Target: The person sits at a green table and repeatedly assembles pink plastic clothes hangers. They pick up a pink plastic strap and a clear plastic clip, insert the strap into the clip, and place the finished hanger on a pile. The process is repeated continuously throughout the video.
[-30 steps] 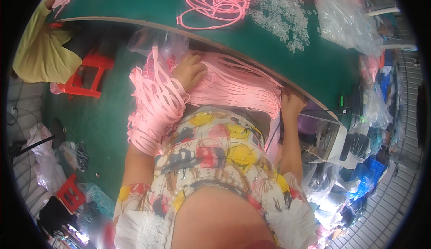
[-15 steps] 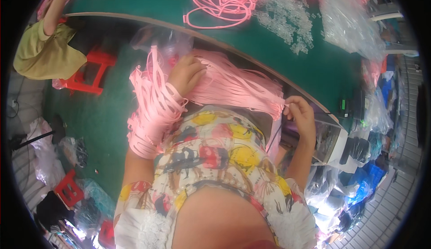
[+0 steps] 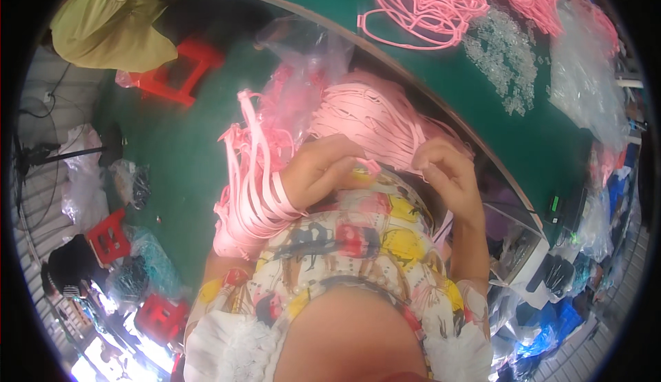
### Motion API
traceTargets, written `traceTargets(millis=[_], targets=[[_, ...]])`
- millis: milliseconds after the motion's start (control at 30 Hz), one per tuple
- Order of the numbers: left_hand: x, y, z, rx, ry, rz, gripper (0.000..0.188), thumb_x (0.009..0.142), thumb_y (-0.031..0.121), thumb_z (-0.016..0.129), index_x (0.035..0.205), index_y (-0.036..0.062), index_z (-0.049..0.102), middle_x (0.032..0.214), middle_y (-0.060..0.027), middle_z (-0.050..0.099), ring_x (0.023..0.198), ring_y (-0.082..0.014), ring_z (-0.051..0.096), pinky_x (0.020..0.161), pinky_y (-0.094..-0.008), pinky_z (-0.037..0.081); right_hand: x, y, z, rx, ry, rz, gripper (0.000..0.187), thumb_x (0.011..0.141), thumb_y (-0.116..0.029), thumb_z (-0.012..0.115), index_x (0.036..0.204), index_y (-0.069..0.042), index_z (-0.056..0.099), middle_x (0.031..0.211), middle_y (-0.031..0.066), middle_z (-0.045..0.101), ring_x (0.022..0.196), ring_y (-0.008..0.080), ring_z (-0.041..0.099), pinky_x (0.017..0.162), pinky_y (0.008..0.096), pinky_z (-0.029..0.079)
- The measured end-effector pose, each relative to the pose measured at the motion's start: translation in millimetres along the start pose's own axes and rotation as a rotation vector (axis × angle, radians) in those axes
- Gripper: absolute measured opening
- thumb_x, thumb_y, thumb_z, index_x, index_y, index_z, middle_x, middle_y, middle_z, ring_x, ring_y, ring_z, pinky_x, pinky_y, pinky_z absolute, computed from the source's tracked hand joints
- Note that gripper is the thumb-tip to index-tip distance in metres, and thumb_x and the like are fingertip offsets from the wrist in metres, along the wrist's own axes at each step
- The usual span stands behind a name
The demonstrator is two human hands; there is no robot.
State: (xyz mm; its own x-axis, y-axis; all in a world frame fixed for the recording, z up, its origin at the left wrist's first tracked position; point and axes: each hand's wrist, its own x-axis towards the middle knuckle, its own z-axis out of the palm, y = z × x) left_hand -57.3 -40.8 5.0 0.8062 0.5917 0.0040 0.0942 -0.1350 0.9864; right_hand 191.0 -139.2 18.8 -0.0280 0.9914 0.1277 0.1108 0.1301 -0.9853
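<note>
Several loops of flat pink strap (image 3: 258,203) hang round my left wrist and forearm. My left hand (image 3: 322,170) is closed, and a short pink strap end (image 3: 370,166) pokes out past its fingertips, just above my printed top. A thick bundle of pink straps (image 3: 365,117) lies across my lap, beyond both hands. My right hand (image 3: 446,170) is pinched closed at the bundle's right edge; what sits between its fingertips is too small to make out.
On the green table (image 3: 441,72) lie tangled pink cords (image 3: 420,3), small clear plastic pieces (image 3: 506,65) and a clear plastic bag (image 3: 585,72). A red stool (image 3: 182,72) stands at the left by a person in a green garment (image 3: 110,24). Another clear bag (image 3: 303,51) hangs by the table edge.
My left hand has come off the bundle and moved nearer my body, with a strap end in its fingers. My right hand stays by the bundle's edge. The whole view has shifted.
</note>
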Motion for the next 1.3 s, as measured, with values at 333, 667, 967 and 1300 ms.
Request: traceTargets(millis=[333, 667, 967, 1300], targets=[[-1.2, 0.8, 9.0, -0.697, -0.048, -0.287, 0.021, 0.098, 0.01, 0.045, 0.112, -0.0031, 0.051, 0.1, -0.013, 0.06, 0.094, -0.024, 0.063, 0.082, -0.0361, 0.052, 7.5, 21.7, 30.5, 0.55, -0.047, 0.615, 0.015, 0.093, -0.016, 0.057, 0.094, -0.002, 0.062, 0.062, -0.0057, 0.048, 0.049, 0.0001, 0.036, 0.045, 0.0168, 0.026], [7.6, 5.7, 6.7, -0.772, -0.071, -0.351, 0.02, 0.098, 0.01, 0.045, 0.11, -0.0033, 0.052, 0.099, -0.0135, 0.062, 0.093, -0.0225, 0.063, 0.082, -0.0342, 0.051, 23.3, 20.9, 16.0, 0.489, -0.203, 0.659, 0.019, 0.093, -0.02, 0.056, 0.089, -0.002, 0.062, 0.061, -0.0072, 0.047, 0.052, 0.0003, 0.037, 0.047, 0.0174, 0.026], [19.2, 7.1, 6.3, -0.696, -0.023, -0.42, 0.02, 0.097, 0.014, 0.047, 0.107, -0.0003, 0.057, 0.09, -0.0064, 0.061, 0.086, -0.0136, 0.061, 0.075, -0.028, 0.052, 39.0, 10.3, 22.4, 0.086, -0.187, 0.33, 0.019, 0.087, -0.017, 0.063, 0.096, 0.0, 0.061, 0.089, 0.0047, 0.063, 0.079, 0.0135, 0.06, 0.068, 0.0265, 0.049], [30.7, -11.7, 15.5, -0.006, 0.133, -0.119, 0.018, 0.09, 0.014, 0.056, 0.096, -0.001, 0.064, 0.082, -0.0111, 0.064, 0.075, -0.0151, 0.063, 0.065, -0.0296, 0.05, 44.4, 5.3, 39.6, -0.864, 0.063, -0.555, 0.02, 0.073, -0.012, 0.068, 0.088, -0.002, 0.059, 0.09, 0.0122, 0.06, 0.08, 0.0302, 0.058, 0.07, 0.0409, 0.045]])
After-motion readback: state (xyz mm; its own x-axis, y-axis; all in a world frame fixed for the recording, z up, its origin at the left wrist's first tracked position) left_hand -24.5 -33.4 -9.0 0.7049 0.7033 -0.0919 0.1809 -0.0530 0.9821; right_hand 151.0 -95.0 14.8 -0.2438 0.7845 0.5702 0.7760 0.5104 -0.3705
